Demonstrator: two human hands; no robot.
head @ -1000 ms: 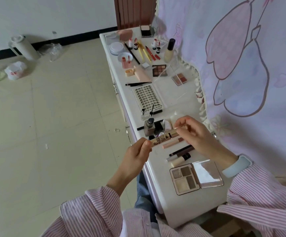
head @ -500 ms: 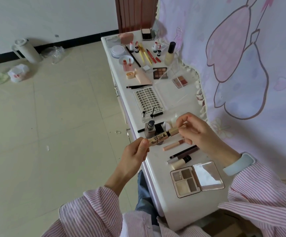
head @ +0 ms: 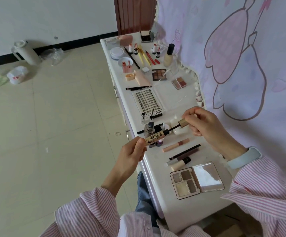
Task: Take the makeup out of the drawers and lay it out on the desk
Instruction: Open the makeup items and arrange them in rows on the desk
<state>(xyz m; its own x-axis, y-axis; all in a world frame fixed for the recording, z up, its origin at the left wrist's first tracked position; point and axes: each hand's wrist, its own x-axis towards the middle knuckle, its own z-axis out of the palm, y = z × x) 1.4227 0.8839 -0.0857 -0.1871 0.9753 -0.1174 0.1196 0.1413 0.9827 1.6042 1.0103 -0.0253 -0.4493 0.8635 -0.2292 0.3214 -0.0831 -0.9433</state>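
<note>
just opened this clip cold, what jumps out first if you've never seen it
Two hands meet over the near end of the white desk: the left hand grips a gold mascara tube, and the right hand draws its capped wand partly out. Just below lies an open eyeshadow palette with a mirror, and rows of makeup stretch toward the far end.

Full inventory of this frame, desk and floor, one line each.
mascara tube: 1, gold, held over desk edge, wand part-way out
four-pan palette: 1, open, greys and cream, near end of desk
lash tray: 1, white, mid-desk
brown palette: 1, far half of desk
foundation bottle: 1, pale yellow, black cap, far end
desk: 1, white, along the wall
jug: 1, white, on floor by wall
left hand: grips tube
right hand: pinches gold cap
</note>
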